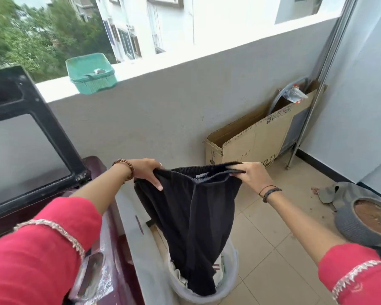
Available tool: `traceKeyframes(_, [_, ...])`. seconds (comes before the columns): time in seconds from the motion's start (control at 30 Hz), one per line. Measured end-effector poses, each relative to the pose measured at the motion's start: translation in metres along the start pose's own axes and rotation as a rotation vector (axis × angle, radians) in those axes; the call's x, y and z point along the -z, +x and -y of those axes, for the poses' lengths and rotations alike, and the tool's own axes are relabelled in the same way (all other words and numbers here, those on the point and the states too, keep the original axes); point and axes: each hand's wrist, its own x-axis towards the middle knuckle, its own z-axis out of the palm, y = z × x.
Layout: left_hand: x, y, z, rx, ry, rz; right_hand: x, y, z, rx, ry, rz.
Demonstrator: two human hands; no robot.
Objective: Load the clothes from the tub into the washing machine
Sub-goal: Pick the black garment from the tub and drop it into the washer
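A pair of black pants (191,216) with an elastic waistband hangs stretched between my two hands. My left hand (149,171) grips the left end of the waistband and my right hand (249,175) pinches the right end. The legs droop down into a pale tub (231,280) on the floor, where light-coloured clothes (218,271) still lie. At the left stands the maroon washing machine (110,238), its dark lid (26,133) raised upright. The drum opening is hidden behind my left arm.
A green plastic basket (90,73) sits on the balcony wall ledge. A flattened cardboard box (255,137) leans on the wall at the right. A grey round planter (365,219) stands on the tiled floor, far right.
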Motion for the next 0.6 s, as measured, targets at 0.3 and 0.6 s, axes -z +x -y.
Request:
traceKeyframes(0.3, [0.034,-0.057,0.002,0.109,-0.271,-0.26,0.048,0.025,0.068,-0.091,-0.21,0.013])
traceKeyframes(0.6, [0.023,-0.078,-0.01,0.274,-0.134,-0.62,0.042,0.036,0.112,-0.358,0.195,-0.145])
